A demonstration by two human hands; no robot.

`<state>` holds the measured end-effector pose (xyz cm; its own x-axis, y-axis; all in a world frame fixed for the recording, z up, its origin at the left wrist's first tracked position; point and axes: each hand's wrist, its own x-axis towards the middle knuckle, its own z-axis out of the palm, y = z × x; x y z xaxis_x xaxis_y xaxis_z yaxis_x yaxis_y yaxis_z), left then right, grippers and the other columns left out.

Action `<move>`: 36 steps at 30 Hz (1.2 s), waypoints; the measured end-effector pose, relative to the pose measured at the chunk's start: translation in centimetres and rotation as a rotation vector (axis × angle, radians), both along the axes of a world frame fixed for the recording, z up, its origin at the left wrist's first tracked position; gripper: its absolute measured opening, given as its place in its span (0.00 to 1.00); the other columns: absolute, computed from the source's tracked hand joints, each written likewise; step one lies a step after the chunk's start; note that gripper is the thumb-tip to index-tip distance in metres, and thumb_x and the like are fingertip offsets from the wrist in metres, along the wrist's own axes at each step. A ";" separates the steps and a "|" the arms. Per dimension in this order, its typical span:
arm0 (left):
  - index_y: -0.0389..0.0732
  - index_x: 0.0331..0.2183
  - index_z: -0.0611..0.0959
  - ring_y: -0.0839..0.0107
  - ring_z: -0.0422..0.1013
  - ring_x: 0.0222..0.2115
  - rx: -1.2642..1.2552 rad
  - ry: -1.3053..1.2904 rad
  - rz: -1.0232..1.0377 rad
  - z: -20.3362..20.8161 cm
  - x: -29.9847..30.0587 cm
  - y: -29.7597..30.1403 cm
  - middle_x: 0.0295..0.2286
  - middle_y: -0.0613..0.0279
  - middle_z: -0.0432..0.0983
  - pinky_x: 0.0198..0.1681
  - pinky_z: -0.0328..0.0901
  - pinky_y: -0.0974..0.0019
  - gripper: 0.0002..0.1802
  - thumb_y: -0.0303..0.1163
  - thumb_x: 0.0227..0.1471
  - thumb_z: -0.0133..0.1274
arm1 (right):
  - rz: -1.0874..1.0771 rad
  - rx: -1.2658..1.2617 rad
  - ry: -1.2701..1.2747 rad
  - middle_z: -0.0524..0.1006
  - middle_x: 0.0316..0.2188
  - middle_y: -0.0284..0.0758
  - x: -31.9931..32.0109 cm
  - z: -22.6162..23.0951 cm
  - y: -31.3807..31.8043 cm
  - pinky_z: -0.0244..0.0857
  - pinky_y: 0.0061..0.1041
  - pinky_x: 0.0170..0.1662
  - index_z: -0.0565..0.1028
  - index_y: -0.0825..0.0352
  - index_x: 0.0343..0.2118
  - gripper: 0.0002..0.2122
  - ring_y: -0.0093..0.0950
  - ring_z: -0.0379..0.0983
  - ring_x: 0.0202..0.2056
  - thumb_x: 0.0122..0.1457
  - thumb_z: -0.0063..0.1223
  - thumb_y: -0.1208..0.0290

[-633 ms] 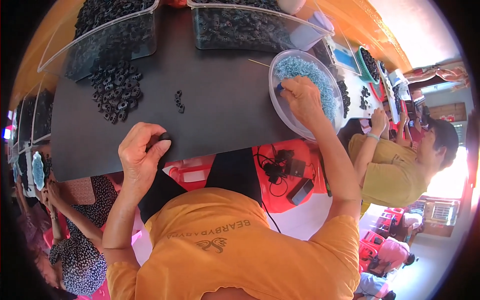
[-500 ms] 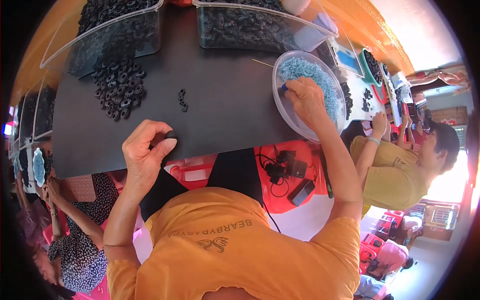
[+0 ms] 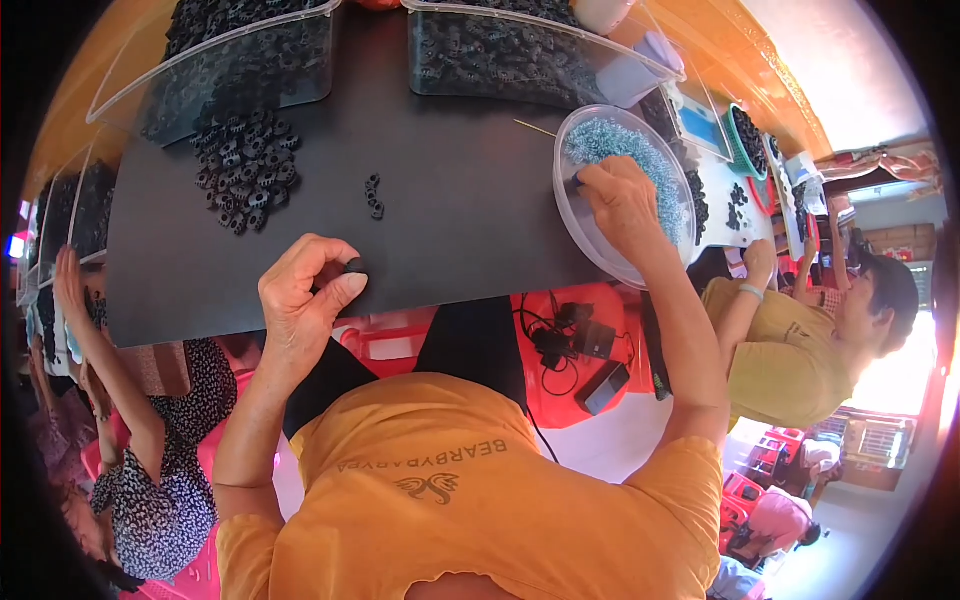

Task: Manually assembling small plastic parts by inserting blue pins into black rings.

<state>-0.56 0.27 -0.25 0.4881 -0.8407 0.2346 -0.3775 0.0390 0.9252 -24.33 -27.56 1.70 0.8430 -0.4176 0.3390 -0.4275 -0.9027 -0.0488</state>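
Two bare hands are at work over one dark tabletop [image 3: 450,215]; the left hand [image 3: 308,285], near the front edge, has its grip closed, thumb and finger clamped on one small black piece [image 3: 354,266], partly hidden by the fingertips; the right hand [image 3: 625,205] is over one round clear bowl [image 3: 588,228], its grip pinched on one small dark blue item [image 3: 578,181], mostly covered by the fingers. In the bowl lies one heap of tiny pale blue bits [image 3: 610,138], too many to count; one thin yellowish stick [image 3: 535,127] lies just beside the bowl's rim.

Between the hands, farther back, is one short curved row of black parts [image 3: 374,196], three or four by the look of it; to its left spreads one pile of black parts [image 3: 245,172], several dozen, overlapping too much for an exact count. Behind stand two clear boxes, a left box [image 3: 290,88] and a right box [image 3: 500,75], each holding a mass of black parts; one white cup [image 3: 640,70] tilts near the right box.

Below the tabletop, one red stool [image 3: 540,312] carries two dark blocky objects [image 3: 603,388] and tangled black cable [image 3: 548,345].
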 end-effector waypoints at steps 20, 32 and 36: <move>0.33 0.29 0.76 0.84 0.61 0.23 -0.075 0.054 -0.008 -0.9 0.1 0.2 0.25 0.71 0.67 0.27 0.57 0.80 0.10 0.27 0.45 0.61 | -0.079 -0.053 0.138 0.70 0.28 0.43 -0.4 -0.5 -0.8 0.61 0.41 0.39 0.68 0.69 0.30 0.07 0.43 0.67 0.36 0.50 0.52 0.75; 0.35 0.33 0.77 0.85 0.65 0.27 -0.090 0.467 -0.081 -0.7 -0.5 -0.2 0.25 0.73 0.70 0.33 0.61 0.80 0.09 0.18 0.45 0.56 | -0.081 0.706 -0.402 0.71 0.24 0.28 2.5 4.8 8.2 0.61 0.16 0.31 0.73 0.69 0.32 0.06 0.15 0.64 0.26 0.49 0.53 0.82; 0.34 0.37 0.78 0.79 0.70 0.30 -0.113 0.604 -0.135 -0.6 -1.1 -0.6 0.29 0.67 0.73 0.37 0.66 0.76 0.12 0.22 0.47 0.59 | 0.186 0.910 -0.511 0.70 0.25 0.29 6.5 3.3 12.6 0.62 0.18 0.30 0.74 0.69 0.31 0.08 0.18 0.66 0.26 0.46 0.56 0.83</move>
